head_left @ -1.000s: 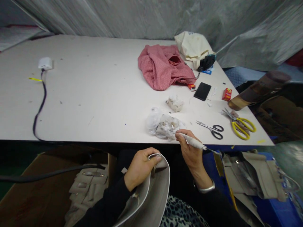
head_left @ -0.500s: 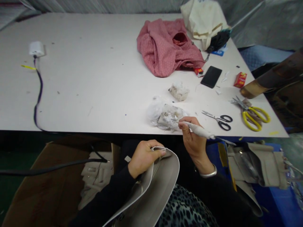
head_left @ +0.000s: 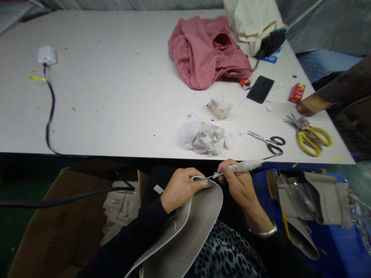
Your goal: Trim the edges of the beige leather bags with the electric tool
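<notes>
My left hand (head_left: 182, 190) pinches the upper edge of a grey-beige leather bag piece (head_left: 199, 216), thumb on the near side. The piece hangs folded open over my lap. In my right hand (head_left: 237, 185) is a thin metal pick with a white-wrapped handle (head_left: 246, 165). White stuff clings near its tip, which meets the edge of the leather beside my left thumb. A bent metal rod sticks out of the handle's other end. Beyond my hands, a plastic-wrapped lump with white paste or fluff (head_left: 205, 138) lies on the table.
Black-handled scissors (head_left: 269, 143) and yellow-handled scissors (head_left: 313, 137) lie at right, near a phone (head_left: 261, 89) and a brown metal arm (head_left: 319, 101). A pink cloth (head_left: 199, 54) sits behind. Below are a carton (head_left: 55, 220) and a blue bin (head_left: 333, 247) with leather pieces.
My right hand has moved down and toward me from the plastic-wrapped lump, bringing the pick's tip to the leather edge. My left hand keeps its hold.
</notes>
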Action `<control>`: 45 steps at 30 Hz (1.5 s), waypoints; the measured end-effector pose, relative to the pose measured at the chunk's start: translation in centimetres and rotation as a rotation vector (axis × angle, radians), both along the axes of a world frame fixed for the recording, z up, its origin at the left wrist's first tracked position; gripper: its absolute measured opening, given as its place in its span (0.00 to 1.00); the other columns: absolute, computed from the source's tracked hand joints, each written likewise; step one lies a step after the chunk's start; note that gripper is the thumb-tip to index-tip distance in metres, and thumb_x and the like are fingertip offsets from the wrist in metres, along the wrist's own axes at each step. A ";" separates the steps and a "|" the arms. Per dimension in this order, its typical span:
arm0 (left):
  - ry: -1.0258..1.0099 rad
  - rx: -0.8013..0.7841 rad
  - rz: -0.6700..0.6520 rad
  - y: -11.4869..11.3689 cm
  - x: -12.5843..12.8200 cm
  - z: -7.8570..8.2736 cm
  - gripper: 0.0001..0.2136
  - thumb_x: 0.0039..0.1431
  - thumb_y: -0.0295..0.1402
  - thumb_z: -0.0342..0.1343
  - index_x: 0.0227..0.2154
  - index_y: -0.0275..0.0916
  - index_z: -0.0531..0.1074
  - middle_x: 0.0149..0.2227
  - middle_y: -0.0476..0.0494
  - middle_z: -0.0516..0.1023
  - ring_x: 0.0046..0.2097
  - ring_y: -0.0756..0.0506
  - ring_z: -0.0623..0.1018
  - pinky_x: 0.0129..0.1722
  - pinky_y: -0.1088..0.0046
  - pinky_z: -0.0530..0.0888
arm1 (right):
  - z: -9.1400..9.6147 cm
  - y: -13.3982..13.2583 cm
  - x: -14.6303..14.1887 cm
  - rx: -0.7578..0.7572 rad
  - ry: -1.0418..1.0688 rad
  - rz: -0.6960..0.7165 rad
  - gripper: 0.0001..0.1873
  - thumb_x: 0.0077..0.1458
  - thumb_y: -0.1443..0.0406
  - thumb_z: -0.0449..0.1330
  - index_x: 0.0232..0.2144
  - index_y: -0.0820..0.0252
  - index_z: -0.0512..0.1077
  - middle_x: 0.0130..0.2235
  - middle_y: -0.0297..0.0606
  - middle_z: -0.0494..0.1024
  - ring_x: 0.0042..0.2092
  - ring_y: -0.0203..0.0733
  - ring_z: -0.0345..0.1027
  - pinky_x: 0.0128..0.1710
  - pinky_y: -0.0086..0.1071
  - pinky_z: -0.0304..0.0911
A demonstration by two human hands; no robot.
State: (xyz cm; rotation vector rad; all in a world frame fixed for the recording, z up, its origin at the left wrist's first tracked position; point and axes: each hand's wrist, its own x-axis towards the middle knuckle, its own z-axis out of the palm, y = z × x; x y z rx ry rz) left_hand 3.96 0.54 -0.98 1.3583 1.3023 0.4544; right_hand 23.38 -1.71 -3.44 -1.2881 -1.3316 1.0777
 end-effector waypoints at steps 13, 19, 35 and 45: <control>-0.148 -0.084 -0.069 -0.3 0.5 -0.3 0.04 0.50 0.31 0.64 0.25 0.36 0.80 0.27 0.46 0.78 0.31 0.47 0.74 0.34 0.71 0.67 | 1.5 2.1 -0.2 0.113 -0.270 0.277 0.24 0.71 0.53 0.49 0.25 0.57 0.67 0.24 0.31 0.68 0.27 0.36 0.63 0.30 0.30 0.59; -0.255 -0.209 0.051 -0.1 -0.5 -0.9 0.08 0.49 0.35 0.66 0.25 0.35 0.78 0.24 0.46 0.76 0.29 0.47 0.72 0.32 0.72 0.67 | 0.2 1.8 -1.9 0.019 -0.086 -0.027 0.26 0.73 0.53 0.48 0.24 0.57 0.66 0.19 0.28 0.63 0.21 0.34 0.59 0.24 0.29 0.55; -0.397 -0.393 0.374 0.2 -1.7 -2.0 0.17 0.46 0.42 0.73 0.30 0.34 0.77 0.26 0.45 0.79 0.26 0.48 0.75 0.30 0.73 0.70 | -0.6 5.5 -1.1 0.260 -0.165 -0.259 0.13 0.70 0.56 0.55 0.38 0.55 0.73 0.32 0.34 0.75 0.34 0.41 0.71 0.37 0.35 0.67; -0.401 -0.413 0.408 0.3 -2.0 -2.6 0.18 0.44 0.41 0.75 0.32 0.33 0.77 0.27 0.46 0.80 0.28 0.49 0.75 0.31 0.73 0.71 | 1.4 7.5 -1.7 0.329 -0.672 -0.124 0.25 0.71 0.47 0.50 0.31 0.56 0.73 0.30 0.39 0.76 0.34 0.43 0.68 0.36 0.34 0.61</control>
